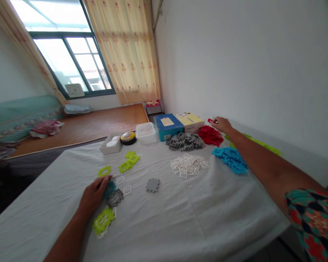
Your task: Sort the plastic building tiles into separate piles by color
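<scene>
My left hand rests on the white cloth over the table, fingers curled over a teal plastic piece next to a grey piece and a green piece. My right hand reaches far across to the wall side and pinches a small red piece just above the red pile. Nearby lie a grey pile, a blue pile, a heap of white square pieces and a single grey tile.
A blue box, a yellow box, a clear tub, a white tray and a round tin line the far edge. Green pieces lie mid-table; more green ones run along the wall.
</scene>
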A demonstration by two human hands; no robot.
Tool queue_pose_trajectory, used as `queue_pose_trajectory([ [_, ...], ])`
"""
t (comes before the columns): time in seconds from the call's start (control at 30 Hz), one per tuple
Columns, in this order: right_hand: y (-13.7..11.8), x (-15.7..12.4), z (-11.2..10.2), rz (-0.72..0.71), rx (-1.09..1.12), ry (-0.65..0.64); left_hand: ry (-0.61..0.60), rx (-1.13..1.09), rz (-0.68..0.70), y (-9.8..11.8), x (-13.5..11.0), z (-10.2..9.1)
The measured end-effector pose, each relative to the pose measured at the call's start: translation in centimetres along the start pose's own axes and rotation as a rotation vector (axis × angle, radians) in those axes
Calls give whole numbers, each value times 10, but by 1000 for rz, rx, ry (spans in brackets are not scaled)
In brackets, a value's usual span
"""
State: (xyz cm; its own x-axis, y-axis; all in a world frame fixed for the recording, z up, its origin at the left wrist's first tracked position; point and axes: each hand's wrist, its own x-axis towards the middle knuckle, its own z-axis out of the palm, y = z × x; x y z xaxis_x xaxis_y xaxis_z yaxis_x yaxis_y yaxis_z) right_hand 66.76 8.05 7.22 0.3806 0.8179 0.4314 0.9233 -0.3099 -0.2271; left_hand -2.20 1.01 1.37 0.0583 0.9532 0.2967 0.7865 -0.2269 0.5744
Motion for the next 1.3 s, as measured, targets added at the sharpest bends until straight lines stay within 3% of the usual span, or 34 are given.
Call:
queue_pose_trajectory([
  [0.23,-14,10,14,-103,3,-93,-11,8,-51,4,-2,-2],
  [0.5,-15,0,2,-52,127,66,-12,13,-5,3,-1,0],
  [0.6,-18,-10,-2,-25,219,70,-8,9,3,0,0,3],
  [0.73,-36,-26,-10,-22,283,126,-11,-5,14,-4,1,7],
  [0.87,-93,-55,-11,-168,338,134,-28,-19,13,-2,-1,10],
  [1.07,-236,-149,3,-769,497,-283,8,-67,56,3,-6,13],
  [1.17,-301,-192,11,-1015,498,-406,23,-85,60,5,-8,14],
  [1.23,-337,-208,19,-1034,439,-432,24,-92,68,5,-9,14],
  [1.3,-365,-213,28,-966,358,-450,27,-92,80,5,-9,14],
])
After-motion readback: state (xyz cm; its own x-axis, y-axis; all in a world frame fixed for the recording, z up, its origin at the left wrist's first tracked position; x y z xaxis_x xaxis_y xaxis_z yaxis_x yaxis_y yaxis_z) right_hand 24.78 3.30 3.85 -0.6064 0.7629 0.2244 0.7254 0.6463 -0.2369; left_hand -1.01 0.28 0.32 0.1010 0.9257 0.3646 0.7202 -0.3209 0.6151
